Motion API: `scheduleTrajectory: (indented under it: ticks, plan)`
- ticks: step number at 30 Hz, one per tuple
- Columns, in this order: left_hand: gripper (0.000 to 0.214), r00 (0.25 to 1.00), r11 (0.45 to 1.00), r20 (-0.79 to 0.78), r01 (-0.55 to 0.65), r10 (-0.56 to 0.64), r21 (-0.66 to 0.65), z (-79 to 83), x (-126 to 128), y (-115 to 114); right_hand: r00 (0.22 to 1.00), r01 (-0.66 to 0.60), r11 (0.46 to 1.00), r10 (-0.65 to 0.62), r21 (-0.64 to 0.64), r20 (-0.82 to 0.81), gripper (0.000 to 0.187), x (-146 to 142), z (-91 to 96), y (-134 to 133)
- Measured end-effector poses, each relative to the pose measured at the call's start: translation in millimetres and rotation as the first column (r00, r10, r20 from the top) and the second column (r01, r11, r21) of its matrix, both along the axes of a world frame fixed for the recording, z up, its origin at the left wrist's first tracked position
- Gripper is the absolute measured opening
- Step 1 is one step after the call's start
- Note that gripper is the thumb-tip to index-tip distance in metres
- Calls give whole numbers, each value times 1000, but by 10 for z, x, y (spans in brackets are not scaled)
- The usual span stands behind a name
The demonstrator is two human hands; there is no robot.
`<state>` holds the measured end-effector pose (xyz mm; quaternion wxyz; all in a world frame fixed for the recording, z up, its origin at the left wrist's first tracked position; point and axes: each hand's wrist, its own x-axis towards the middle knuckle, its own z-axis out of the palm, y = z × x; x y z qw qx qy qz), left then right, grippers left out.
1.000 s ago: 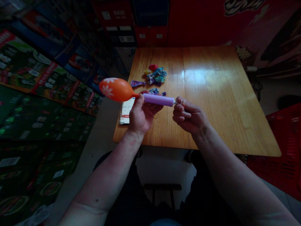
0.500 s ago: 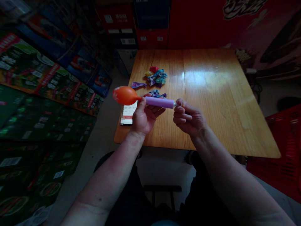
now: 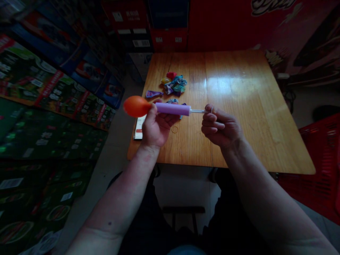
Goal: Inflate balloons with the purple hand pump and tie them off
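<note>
Work in hand is judged to be pumping: the orange balloon (image 3: 136, 106), partly filled, sits on the nozzle of the purple pump (image 3: 172, 108), held in the air above the near left part of the table (image 3: 239, 106), with the thin rod (image 3: 198, 111) standing partly out. The left hand (image 3: 155, 125) is curled tight round the pump's front end by the balloon's neck, and the right hand (image 3: 221, 127) is closed, fingertips pinching the end of the thin rod. An inward push would call for a firm left grip at the neck, lest the balloon slip off.

Orange balloon (image 3: 136, 106), lilac pump (image 3: 172, 108)
</note>
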<state>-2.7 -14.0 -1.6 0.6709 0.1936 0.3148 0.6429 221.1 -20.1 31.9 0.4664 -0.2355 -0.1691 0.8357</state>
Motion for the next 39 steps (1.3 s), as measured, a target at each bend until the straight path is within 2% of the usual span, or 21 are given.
scheduleTrajectory:
  ticks: [3,7,11,15,17,20,24,29,33,36,39]
  plan:
    - [35,996,995,18,89,-89,-38,-69,120,-60,999,-26,1000,26,-10,-26,6,-75,-109,-5]
    - [34,997,997,9,71,-70,-11,-76,164,-84,999,-43,999,43,-6,-31,3,-122,-168,-23]
    - [37,998,998,-21,63,-63,-2,24,49,-50,998,-52,997,50,49,31,3,5,-26,-45]
    - [39,998,996,-48,-35,39,87,120,-41,-47,997,7,997,-13,74,82,13,77,88,-56]
    - [37,999,995,-43,-24,28,92,127,-1,-79,999,6,999,-7,33,33,12,1,54,-61]
    - [37,998,998,-21,52,-51,22,92,113,-130,999,5,1000,-5,-13,-50,6,-177,-54,-63]
    - [40,999,1000,-9,30,-30,-7,38,148,-117,999,16,999,-18,-41,-45,8,-281,-95,-57]
    - [37,1000,1000,17,18,-18,-22,56,5,-40,999,-6,998,9,-59,47,16,-69,62,-46]
    - [38,998,998,33,-54,53,29,103,14,-81,999,45,998,-44,-37,14,18,15,75,-40]
    - [35,997,999,61,41,-43,25,95,110,-150,999,6,997,-10,-81,-45,11,-88,-23,-48]
    - [36,995,997,58,82,-82,15,75,161,-175,999,-3,995,-1,-98,-41,9,-189,-98,-51]
